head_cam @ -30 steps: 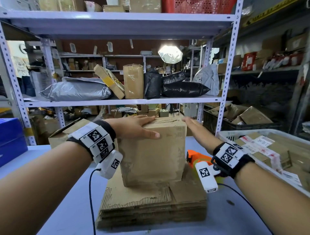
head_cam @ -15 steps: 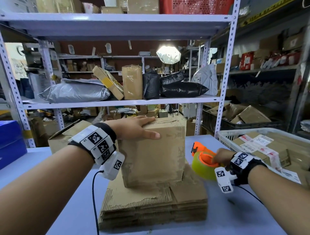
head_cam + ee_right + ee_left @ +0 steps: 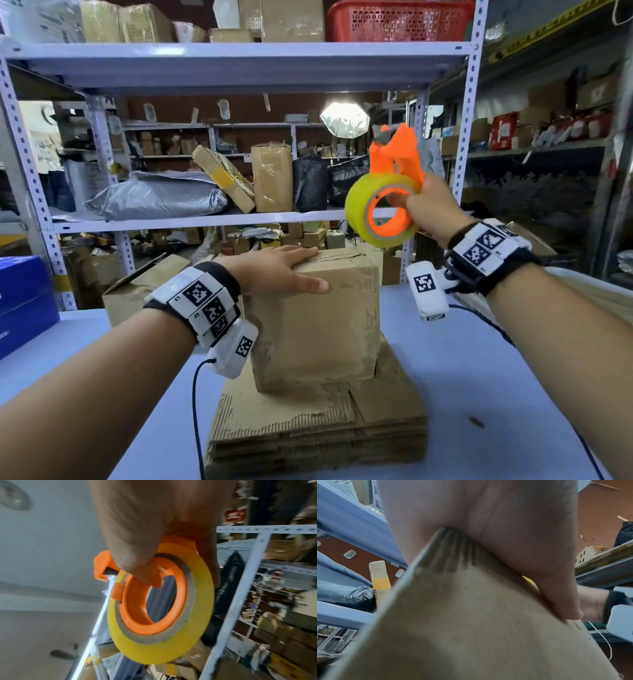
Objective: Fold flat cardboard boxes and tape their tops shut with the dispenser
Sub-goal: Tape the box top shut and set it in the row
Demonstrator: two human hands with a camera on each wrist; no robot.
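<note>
Box (image 3: 313, 318) on flat stack (image 3: 318, 428), shelves (image 3: 205, 219) behind.

1. The left hand (image 3: 274, 270) is lying flat, palm down, fingers straight and together, thumb (image 3: 310, 284) stretching out sideways.
2. The left forearm is reaching forward from the lower left, wearing a black wrist strap with white marker blocks.
3. The right hand (image 3: 430, 207) is being held raised, well above the left, fingers curling in a grip.
4. The right forearm is angling up from the lower right, banded the same way.
</note>
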